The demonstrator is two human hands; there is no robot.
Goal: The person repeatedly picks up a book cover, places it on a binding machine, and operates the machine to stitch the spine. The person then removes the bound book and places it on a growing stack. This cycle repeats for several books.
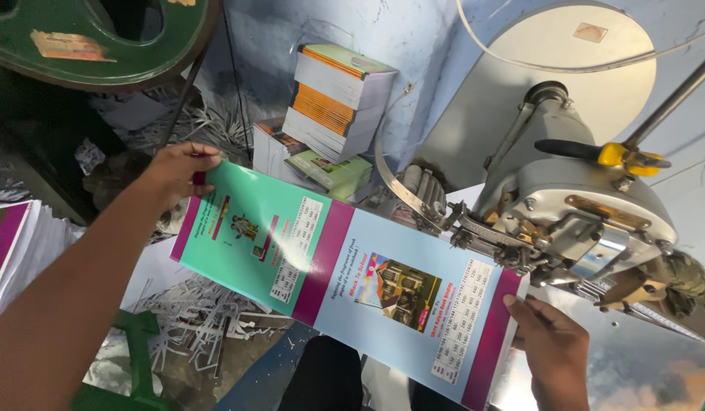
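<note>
The long printed cover sheet [345,281] lies stretched between the two hands, its long axis running from far left down to near right, with a green panel at the left end and a pale blue panel at the right, parted by magenta bands. The left hand [177,171] is closed on the far-left corner, fingers curled over the edge. The right hand [550,354] pinches the near-right end, thumb on top along the magenta border; what its fingers do beneath the sheet cannot be seen, though they probably support it. The sheet's far long edge sits right against the stitching machine [565,205] (a grey metal head with a yellow-handled lever), under its arm near the right half, so the right hand is the nearer one to the machine. A stack of bound booklets [337,103] stands against the far wall, and paper trimmings [192,316] litter the floor at near left.
</note>
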